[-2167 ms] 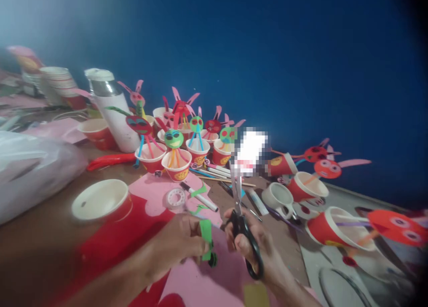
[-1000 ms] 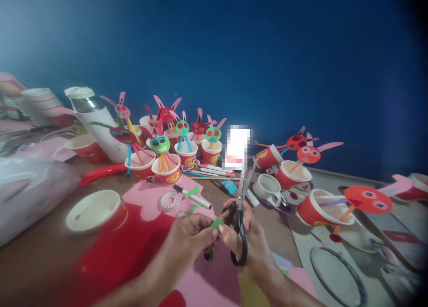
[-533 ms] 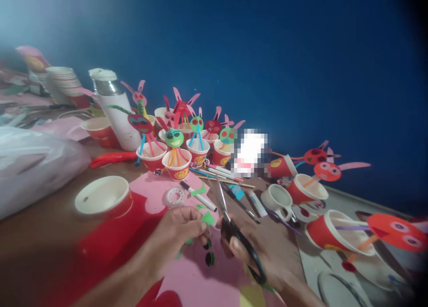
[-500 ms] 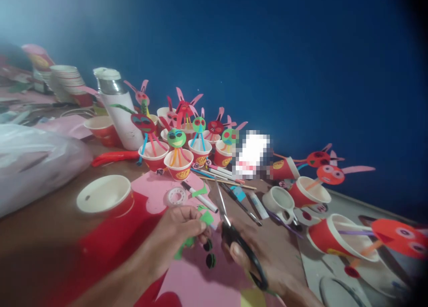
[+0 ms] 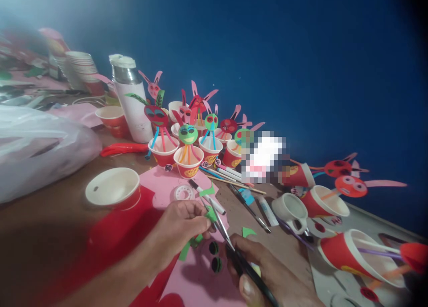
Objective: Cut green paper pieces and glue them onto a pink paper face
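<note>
Pinched between thumb and fingers of the left hand point(image 5: 187, 220) is a small green paper piece point(image 5: 211, 214); the right hand point(image 5: 264, 271) is closed about the black handles of the scissors point(image 5: 230, 242). Head view: the left forearm rises obliquely from the near left of the table point(image 5: 20, 235), back of the hand upward, fingers curled toward the right. The right hand enters from the near right, its thumb bent against the handles. The scissors slant toward the far left, blades parted in a narrow V; the blades reach the green piece, which projects just beyond the left fingertips. Whether the blades touch it cannot be told. Beneath the hands lies a pink sheet point(image 5: 197, 284), bordered on its left by a red sheet point(image 5: 117, 240). Two dark discs with green edging point(image 5: 216, 265) are seen between the hands. Beyond the left hand are a tape roll point(image 5: 183, 192) and a marker point(image 5: 219, 205). Toward the table's far edge, along the blue wall point(image 5: 267, 53), red cups point(image 5: 189, 164) bear paper figures point(image 5: 187, 134). A white mug point(image 5: 290, 212) stands to the right, near a pale tube point(image 5: 268, 211); a plastic bag point(image 5: 43, 151) occupies the left side.
</note>
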Demonstrator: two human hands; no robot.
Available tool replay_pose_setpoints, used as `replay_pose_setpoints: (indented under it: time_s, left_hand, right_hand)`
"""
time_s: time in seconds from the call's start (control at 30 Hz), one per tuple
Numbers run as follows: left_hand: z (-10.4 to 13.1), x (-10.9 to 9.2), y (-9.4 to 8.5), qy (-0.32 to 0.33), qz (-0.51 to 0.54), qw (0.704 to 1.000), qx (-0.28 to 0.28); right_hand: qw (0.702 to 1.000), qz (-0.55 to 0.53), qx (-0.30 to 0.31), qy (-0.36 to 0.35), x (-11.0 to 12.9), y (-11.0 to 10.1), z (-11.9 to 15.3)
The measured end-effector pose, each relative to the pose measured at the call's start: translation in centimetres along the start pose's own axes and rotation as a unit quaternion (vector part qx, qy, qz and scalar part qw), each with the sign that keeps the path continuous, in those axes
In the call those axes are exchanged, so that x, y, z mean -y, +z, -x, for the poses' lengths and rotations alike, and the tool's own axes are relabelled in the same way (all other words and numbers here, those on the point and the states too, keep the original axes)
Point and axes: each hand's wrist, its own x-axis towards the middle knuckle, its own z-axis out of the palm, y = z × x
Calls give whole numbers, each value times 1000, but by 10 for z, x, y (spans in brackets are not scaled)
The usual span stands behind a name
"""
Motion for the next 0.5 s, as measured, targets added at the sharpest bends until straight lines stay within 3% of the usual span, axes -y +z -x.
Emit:
replay_pose_setpoints:
  time_s: [0.3,0.5]
  left_hand:
    - [0,1,-1,-12,46,997,57]
    - [0,0,-1,-20,38,997,63]
  right_hand:
    - [1000,5,13,0,5,-4,0]
    - [1000,-1,22,1,6,-5,0]
